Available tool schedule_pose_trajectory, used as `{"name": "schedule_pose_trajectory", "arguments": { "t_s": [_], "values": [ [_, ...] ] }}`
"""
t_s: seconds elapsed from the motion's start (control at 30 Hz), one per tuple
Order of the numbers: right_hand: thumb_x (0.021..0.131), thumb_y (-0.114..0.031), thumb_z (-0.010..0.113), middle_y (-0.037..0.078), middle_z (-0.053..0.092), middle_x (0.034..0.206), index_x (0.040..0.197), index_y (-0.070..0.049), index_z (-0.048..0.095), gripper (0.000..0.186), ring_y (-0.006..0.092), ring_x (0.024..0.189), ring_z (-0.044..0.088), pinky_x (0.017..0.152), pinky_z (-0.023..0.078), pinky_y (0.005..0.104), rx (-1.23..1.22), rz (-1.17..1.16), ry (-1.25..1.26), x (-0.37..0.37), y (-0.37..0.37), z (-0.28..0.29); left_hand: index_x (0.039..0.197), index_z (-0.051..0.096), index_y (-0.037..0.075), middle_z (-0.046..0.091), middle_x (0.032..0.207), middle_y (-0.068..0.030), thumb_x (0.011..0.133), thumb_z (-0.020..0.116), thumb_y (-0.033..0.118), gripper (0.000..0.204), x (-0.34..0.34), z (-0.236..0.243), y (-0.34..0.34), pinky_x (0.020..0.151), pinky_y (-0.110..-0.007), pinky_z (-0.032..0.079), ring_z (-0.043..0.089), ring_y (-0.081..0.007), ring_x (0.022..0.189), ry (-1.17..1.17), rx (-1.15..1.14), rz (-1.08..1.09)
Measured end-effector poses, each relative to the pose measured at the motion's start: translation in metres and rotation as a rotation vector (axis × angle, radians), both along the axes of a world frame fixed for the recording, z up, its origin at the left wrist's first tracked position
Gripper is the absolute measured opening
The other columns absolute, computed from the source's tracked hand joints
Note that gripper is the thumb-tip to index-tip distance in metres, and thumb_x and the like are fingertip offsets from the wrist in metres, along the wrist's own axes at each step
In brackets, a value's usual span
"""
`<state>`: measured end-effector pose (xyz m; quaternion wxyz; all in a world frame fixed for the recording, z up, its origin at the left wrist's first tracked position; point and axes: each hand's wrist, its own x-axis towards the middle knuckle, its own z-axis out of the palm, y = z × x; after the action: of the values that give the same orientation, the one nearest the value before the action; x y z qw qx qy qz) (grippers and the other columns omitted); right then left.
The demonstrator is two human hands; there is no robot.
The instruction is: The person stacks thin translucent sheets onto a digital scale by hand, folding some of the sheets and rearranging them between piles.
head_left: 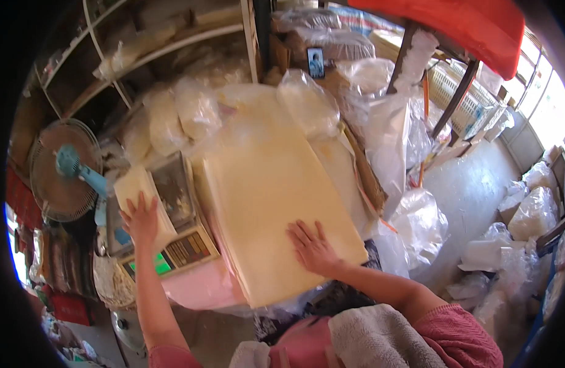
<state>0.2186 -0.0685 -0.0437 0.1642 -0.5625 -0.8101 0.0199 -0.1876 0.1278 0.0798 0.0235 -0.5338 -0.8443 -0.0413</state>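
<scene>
My left hand point(141, 222) lies with its fingers spread on a small stack of pale cream sheets point(134, 184). That stack rests on the left part of a digital scale point(177, 190), whose green-lit display point(153, 265) faces me. Flat on the near right part of a large stack of cream-yellow sheets point(258, 184) is my right hand point(313, 248), fingers stretched out. Neither hand grips anything. What the sheets are made of, I cannot tell.
A fan point(66, 168) stands left of the scale. Filled clear plastic bags point(196, 110) crowd the table's far side, with a phone point(316, 63) propped behind. Shelves point(166, 52) rise at the far left. More plastic bags point(537, 211) lie at the right on the floor.
</scene>
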Motion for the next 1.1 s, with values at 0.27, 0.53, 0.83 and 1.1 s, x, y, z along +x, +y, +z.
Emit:
{"name": "schedule_pose_trajectory", "arguments": {
  "t_s": [0.27,0.53,0.83,1.1],
  "values": [
    [0.096,-0.028,0.050,0.009,0.031,0.154,0.146,-0.006,0.034,0.057,0.0285,0.145,0.023,0.115,0.015,0.0605,0.015,0.010,0.013,-0.006,0.011,-0.017,0.152,0.030,0.032,0.015,0.162,-0.0074,0.085,0.038,0.079,0.082,-0.051,-0.029,0.024,0.114,-0.061,0.009,0.005,-0.0397,0.148,-0.152,0.130,-0.113],
    [0.093,-0.019,0.056,0.012,0.042,0.144,0.133,-0.009,0.051,0.041,0.0346,0.137,0.035,0.109,0.028,0.0597,-0.039,0.080,0.154,-0.001,0.018,-0.005,0.137,0.049,0.006,0.045,0.145,-0.0141,0.090,0.067,0.025,0.054,0.077,-0.007,-0.101,0.115,-0.046,0.023,0.032,-0.0358,0.141,-0.326,0.932,-0.716],
    [0.087,-0.022,0.067,0.001,0.064,0.094,0.100,-0.013,0.069,0.016,0.0178,0.095,0.062,0.106,0.035,0.0506,-0.140,0.555,0.138,-0.065,-0.027,0.033,0.141,0.043,-0.001,0.043,0.146,-0.0208,0.095,0.057,0.016,0.051,0.113,-0.135,-0.259,0.113,-0.048,0.026,0.031,-0.0403,0.141,-0.865,0.486,-0.658],
    [0.089,-0.014,0.061,0.007,0.063,0.086,0.087,-0.009,0.064,0.006,0.0264,0.090,0.061,0.095,0.043,0.0458,-0.132,0.620,0.020,-0.078,-0.022,0.027,0.146,0.035,0.001,0.036,0.150,-0.0194,0.089,0.064,0.018,0.066,0.123,-0.135,-0.276,0.115,-0.048,0.021,0.023,-0.0400,0.144,-0.994,0.456,-0.657]
  ]
}}
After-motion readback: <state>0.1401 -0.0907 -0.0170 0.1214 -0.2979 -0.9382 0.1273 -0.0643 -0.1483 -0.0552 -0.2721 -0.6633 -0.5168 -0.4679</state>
